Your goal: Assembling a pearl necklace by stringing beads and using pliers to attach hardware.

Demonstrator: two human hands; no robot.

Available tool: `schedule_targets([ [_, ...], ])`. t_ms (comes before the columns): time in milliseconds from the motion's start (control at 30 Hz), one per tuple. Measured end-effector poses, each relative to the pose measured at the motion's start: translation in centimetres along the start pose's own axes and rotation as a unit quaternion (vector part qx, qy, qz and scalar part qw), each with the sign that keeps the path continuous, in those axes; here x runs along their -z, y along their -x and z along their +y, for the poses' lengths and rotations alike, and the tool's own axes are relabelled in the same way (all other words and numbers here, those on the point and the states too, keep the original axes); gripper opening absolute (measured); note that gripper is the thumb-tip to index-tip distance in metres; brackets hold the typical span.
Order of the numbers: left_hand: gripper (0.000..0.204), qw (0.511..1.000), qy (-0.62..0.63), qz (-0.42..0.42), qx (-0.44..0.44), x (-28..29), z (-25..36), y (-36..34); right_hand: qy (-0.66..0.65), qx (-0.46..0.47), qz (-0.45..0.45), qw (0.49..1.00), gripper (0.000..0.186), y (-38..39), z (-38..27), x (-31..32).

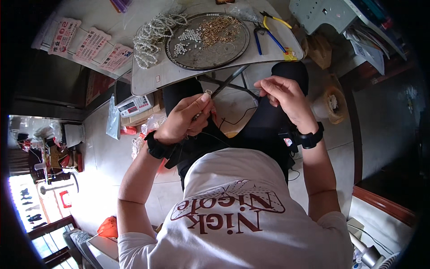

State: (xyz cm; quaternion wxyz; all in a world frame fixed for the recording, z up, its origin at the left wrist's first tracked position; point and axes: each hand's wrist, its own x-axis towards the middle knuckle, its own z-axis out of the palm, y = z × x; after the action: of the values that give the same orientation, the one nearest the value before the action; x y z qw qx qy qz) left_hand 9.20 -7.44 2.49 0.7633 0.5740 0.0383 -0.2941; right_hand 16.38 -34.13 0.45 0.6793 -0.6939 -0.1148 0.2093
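Observation:
My left hand [190, 114] is closed over my lap. Its thumb and forefinger pinch a small gold-coloured clasp [208, 92], and a few pale beads show between the curled fingers. A thin thread hangs from this hand toward the shirt. To the right, my right hand [286, 96] is raised with fingers bent and drawn together at the tips; anything held there is too fine to make out. Beyond both hands, a round metal tray [215, 56] on the table carries loose white beads [188, 38] and a heap of gold-coloured findings [219, 30].
Strings of pearl-like beads [152, 40] lie left of the tray on the table [148, 80]. Right of it are blue-handled pliers [258, 40] and yellow-and-blue pliers [274, 31]. A digital scale [136, 106] sits below the table's left side; a waste bin [329, 105] stands at right.

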Motion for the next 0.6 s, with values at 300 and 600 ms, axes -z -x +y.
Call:
schedule_targets([
  [300, 0.036, 1.0, 0.0, 0.017, -0.002, 0.3, 0.1, -0.1, 0.06, 0.054, 0.002, 0.997, 0.016, 0.0, 1.2, 0.1],
  [600, 0.036, 1.0, -0.006, 0.024, -0.002, 0.4, -0.2, -0.2, 0.064, 0.096, 0.035, 0.993, 0.014, -0.5, 2.4, -0.2],
])
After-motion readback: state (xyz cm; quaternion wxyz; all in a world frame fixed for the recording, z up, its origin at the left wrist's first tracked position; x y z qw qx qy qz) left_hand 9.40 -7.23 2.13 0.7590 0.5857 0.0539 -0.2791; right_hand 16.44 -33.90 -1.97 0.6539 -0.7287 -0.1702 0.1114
